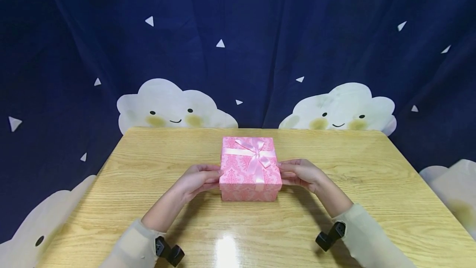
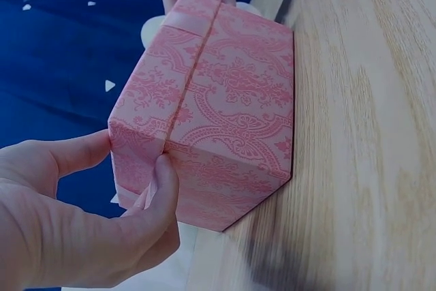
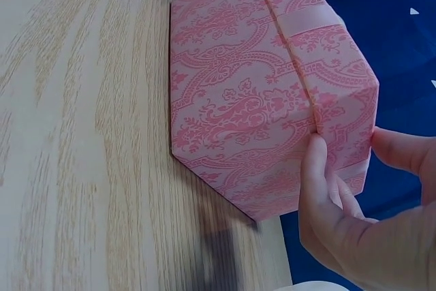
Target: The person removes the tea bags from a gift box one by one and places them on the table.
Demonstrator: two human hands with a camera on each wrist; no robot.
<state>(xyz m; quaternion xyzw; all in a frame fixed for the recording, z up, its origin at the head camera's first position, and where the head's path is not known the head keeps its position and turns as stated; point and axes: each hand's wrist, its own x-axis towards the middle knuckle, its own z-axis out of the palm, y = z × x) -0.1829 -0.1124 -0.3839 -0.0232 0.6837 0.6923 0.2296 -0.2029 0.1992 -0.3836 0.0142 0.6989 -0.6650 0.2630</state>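
A pink gift box [image 1: 248,195] with a damask pattern sits on the wooden table, its lid [image 1: 233,168] on top. Pale ribbon and a bow [image 1: 257,155] cross the lid. My left hand [image 1: 201,179] pinches the lid's left side; in the left wrist view, the thumb is at the top edge and a fingertip [image 2: 162,165] at the seam under the rim. From the other side my right hand [image 1: 303,173] pinches the lid the same way, a fingertip [image 3: 315,146] at the seam in the right wrist view. What is inside the box is hidden.
The light wooden table [image 1: 156,152] stretches out on both sides of the box. Behind it hangs a dark blue curtain [image 1: 253,69] with white clouds and triangles. A small black device [image 1: 169,251] is on the left sleeve, another [image 1: 330,237] on the right sleeve.
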